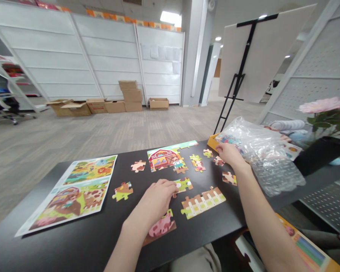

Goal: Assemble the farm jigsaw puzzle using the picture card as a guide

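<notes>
1. The left hand (155,200) is closed on a green puzzle piece (184,185) on the table (73,245).
2. The right hand (228,154) is held loosely open, nothing grasped, just beside a loose piece (218,161) and a plastic bag (260,151).
3. A joined barn section (164,159) is laid beyond, between both hands.

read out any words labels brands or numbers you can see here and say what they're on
No word, label, brand or number can be read clearly.
The paper sheets on the white wall panels: too small to read.
The jigsaw picture sheet on the black table: only pictures show, no legible text.
The orange-edged box at lower right: too blurred to read.
</notes>
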The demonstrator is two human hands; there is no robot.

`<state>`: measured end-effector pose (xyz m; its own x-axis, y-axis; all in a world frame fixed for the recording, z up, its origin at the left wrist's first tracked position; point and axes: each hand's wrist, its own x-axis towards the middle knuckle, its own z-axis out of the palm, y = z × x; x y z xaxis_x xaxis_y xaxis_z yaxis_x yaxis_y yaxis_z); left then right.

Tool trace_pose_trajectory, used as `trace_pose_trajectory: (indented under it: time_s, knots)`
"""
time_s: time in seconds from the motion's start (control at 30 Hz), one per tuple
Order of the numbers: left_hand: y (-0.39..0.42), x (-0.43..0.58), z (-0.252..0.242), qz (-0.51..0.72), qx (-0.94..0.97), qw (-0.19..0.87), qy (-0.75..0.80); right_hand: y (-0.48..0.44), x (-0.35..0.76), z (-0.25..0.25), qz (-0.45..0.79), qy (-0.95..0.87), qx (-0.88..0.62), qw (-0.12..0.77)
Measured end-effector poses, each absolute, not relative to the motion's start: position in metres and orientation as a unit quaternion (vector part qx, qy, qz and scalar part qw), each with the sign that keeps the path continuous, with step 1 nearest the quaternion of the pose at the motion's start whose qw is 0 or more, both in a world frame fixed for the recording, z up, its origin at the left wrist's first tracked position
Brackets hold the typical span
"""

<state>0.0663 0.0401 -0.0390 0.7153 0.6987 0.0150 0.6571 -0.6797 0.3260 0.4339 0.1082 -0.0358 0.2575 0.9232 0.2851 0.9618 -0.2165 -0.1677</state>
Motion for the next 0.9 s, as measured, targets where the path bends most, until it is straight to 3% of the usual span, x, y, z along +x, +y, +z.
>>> trace_pose_trajectory:
  time_s: [0.33, 0.77, 0.9]
  knots:
    - [0.041, 0.066, -0.040, 0.078, 0.913, 0.157, 0.368, 0.108, 0.416, -0.039, -0.025, -0.621, -0.776, 0.102]
    - [0.043, 0.056, -0.032, 0.052, 0.889, 0.130, 0.436, 0.111, 0.357, -0.055, -0.005, -0.746, -0.651, 0.138]
    - [0.041, 0.056, -0.030, 0.045, 0.888, 0.125, 0.440, 0.110, 0.348, -0.062, -0.005, -0.777, -0.622, 0.099]
